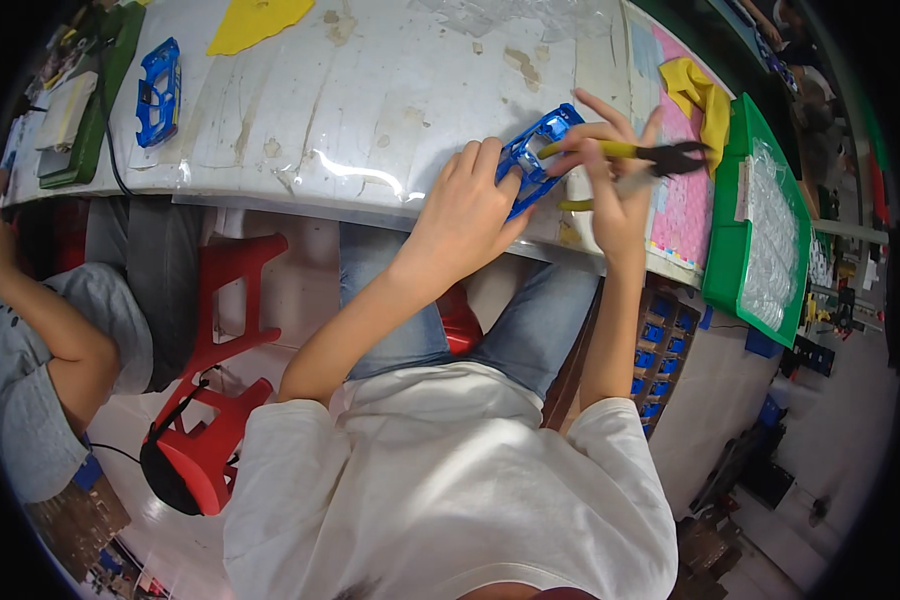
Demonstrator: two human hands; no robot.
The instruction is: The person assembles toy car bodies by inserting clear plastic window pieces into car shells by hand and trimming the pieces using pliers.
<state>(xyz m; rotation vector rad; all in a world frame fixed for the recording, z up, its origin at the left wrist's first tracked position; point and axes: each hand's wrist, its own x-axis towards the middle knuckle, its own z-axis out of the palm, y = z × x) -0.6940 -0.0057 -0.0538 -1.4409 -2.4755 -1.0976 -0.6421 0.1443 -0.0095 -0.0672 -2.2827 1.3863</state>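
Note:
A blue plastic toy car body shell (550,132) with open window gaps is tilted up near the table's front edge. My left hand (467,205) is closed round its lower left side. In my right hand (615,165) is a pair of cutting pliers (670,158) with yellow-green handles and dark jaws. The jaws point right, away from the shell, while the handle ends lie toward it. Some of my right fingers are spread, and the thumb and others hold the handles. A second blue car shell (158,92) lies at the table's far left.
At right, a green tray (730,215) holds clear plastic packaging, with a yellow cloth (698,95) beside it over a pink sheet (678,205). Another person (65,340) sits at left by a red stool (232,290). A compartmented box (660,350) of blue parts stands below, right.

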